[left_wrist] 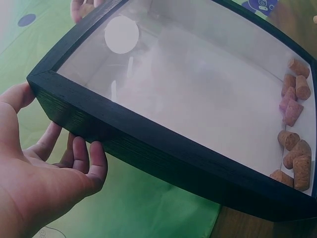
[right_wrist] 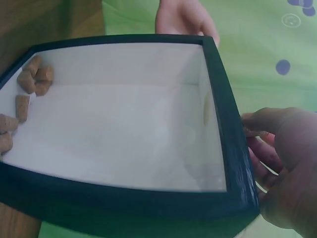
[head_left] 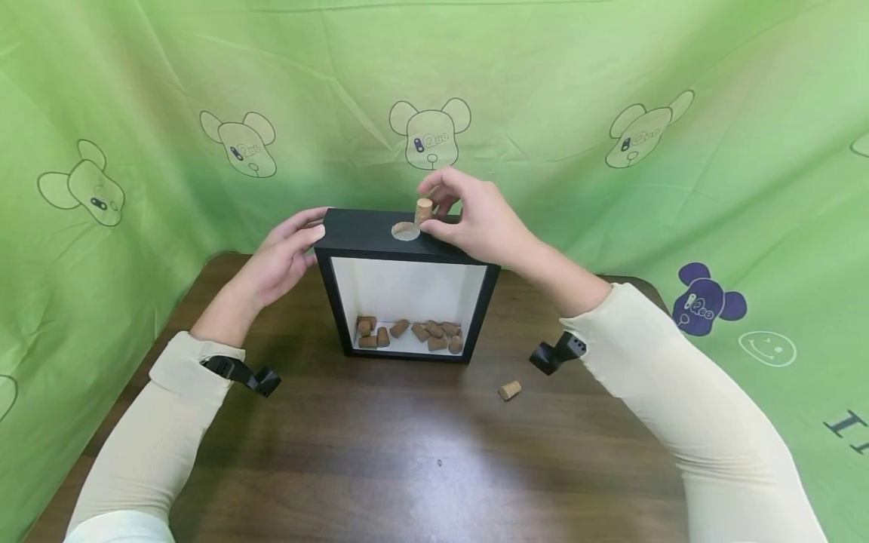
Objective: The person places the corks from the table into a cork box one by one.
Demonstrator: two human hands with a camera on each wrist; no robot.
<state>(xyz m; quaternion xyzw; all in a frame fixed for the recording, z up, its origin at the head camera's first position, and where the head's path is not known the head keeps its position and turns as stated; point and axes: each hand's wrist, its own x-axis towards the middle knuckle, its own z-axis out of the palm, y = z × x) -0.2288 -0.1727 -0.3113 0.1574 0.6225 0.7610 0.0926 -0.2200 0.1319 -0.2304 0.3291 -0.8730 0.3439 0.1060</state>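
A black-framed shadow box (head_left: 407, 302) with a clear front and white inside stands upright on the table. Its top has a round hole (head_left: 406, 231). Between thumb and fingers, my right hand (head_left: 478, 215) pinches a cork (head_left: 424, 211) upright at the right edge of the hole. My left hand (head_left: 278, 256) rests its fingers on the box's left side near the top corner, seen closer in the left wrist view with fingertips (left_wrist: 98, 161) against the black side. Several corks (head_left: 434, 330) lie along the bottom inside. In the right wrist view, my right hand (right_wrist: 292, 163) largely hides the held cork.
One loose cork (head_left: 510, 390) lies on the brown wooden table (head_left: 380, 452), in front of the box to the right. A green curtain (head_left: 529, 90) with bear-head prints hangs behind and along both sides. Small black cameras (head_left: 557, 353) are strapped at both wrists.
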